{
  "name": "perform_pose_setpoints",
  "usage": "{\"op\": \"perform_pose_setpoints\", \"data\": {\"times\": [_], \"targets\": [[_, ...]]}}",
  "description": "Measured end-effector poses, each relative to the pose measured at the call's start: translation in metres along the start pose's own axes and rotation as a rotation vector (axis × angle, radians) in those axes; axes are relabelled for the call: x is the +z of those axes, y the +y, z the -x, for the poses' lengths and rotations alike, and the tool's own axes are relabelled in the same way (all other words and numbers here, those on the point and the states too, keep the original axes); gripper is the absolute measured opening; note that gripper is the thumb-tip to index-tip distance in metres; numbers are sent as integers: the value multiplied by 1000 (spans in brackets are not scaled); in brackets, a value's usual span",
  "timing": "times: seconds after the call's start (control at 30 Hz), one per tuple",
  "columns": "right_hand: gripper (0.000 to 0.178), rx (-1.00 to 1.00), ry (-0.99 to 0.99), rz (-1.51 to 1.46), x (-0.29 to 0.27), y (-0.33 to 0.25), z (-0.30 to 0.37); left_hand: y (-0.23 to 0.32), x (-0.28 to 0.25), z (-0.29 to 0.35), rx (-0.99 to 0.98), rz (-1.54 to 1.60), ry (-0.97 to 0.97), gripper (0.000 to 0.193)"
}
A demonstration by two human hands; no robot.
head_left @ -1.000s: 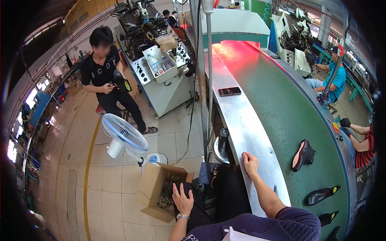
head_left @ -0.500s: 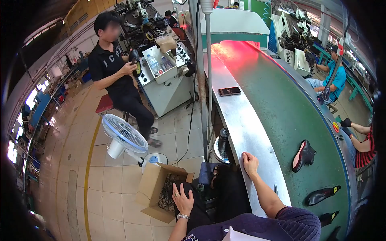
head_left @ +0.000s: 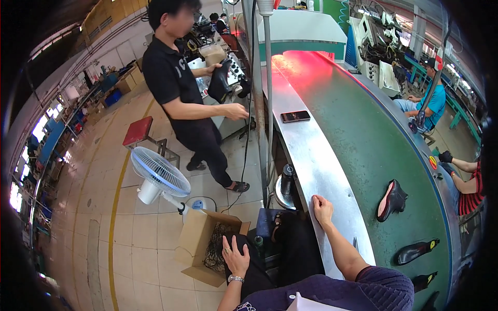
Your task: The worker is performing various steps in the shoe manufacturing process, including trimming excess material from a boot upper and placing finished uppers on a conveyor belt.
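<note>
My left hand [head_left: 236, 256] lies on my dark trouser leg with its fingers spread, holding nothing. Loosely curled, my right hand [head_left: 322, 209] rests on the bare metal ledge [head_left: 324, 160] beside the green conveyor belt [head_left: 353, 129], and nothing shows in it. A phone [head_left: 295, 117] lies farther up that ledge. On the belt to the right are a black boot with a pinkish sole [head_left: 392, 201] and a black shoe upper [head_left: 415, 252]. Another dark shoe piece [head_left: 423, 281] lies nearer, partly hidden by my shoulder.
An open cardboard box [head_left: 193, 254] and a standing fan [head_left: 161, 171] are at my left. Beyond them a co-worker [head_left: 179, 83] carries a black boot [head_left: 220, 83] beside a metal post [head_left: 259, 103]. A red-lit machine [head_left: 301, 33] spans the belt. Other people sit across it.
The co-worker has stood up from the red stool and moved right toward the post, carrying the boot. A person across the belt has drawn an arm back. My hands have not moved.
</note>
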State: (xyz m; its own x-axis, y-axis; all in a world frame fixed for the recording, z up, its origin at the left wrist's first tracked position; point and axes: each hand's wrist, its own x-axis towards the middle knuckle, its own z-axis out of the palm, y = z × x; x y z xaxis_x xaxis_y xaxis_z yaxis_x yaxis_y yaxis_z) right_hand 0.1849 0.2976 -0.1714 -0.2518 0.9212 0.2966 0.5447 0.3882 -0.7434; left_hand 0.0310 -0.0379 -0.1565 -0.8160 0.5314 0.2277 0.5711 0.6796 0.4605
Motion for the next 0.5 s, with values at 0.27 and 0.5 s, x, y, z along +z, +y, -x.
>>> {"op": "perform_pose_setpoints", "data": {"times": [0.27, 0.5], "targets": [[22, -38, 13, 40, 0, 1, -1, 1, 0, 0, -22, -22, -15, 59], [23, 3, -15, 43, -4, -6, 1, 1, -2, 0, -15, -5, -9, 58]]}}
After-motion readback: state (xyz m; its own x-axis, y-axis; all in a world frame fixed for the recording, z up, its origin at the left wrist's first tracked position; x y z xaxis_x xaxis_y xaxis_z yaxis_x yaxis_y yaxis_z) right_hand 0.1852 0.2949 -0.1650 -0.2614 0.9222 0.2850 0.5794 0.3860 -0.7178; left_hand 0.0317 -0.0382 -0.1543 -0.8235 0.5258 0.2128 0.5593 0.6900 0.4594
